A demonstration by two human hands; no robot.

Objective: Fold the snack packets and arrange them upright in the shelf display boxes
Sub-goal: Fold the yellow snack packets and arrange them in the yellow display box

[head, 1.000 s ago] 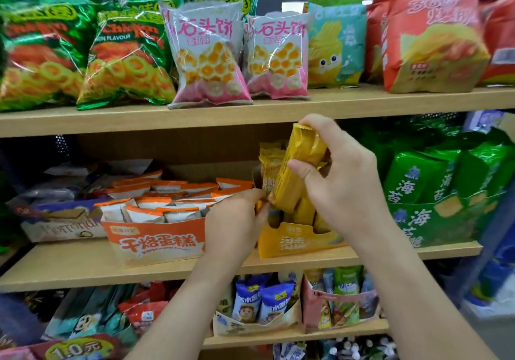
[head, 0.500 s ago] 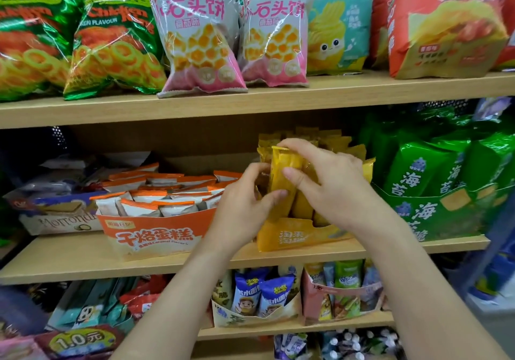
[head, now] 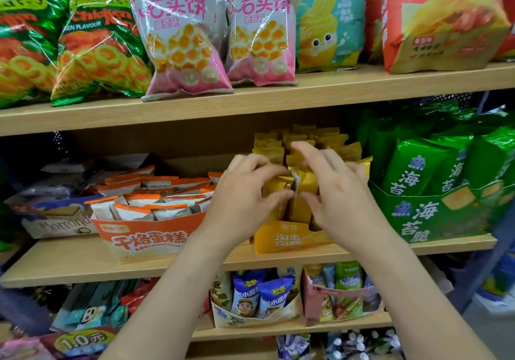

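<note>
A yellow display box (head: 289,238) stands on the middle shelf, filled with upright yellow snack packets (head: 328,139). My left hand (head: 245,195) and my right hand (head: 337,192) meet over the front of the box. Between them sits a folded yellow packet (head: 302,185), low among the others. My left fingers curl onto its left side and my right fingers pinch its right side. The packet's lower part is hidden behind my hands and the box front.
An orange display box (head: 145,237) of orange-topped packets stands left of the yellow one, a green seaweed box (head: 434,217) to its right. Large snack bags (head: 178,36) line the upper shelf (head: 278,94). More small boxes (head: 256,304) fill the lower shelf.
The yellow packet has come down from above the box into its front row. Both hands moved down and closer together with it, and the view came nearer to the shelf.
</note>
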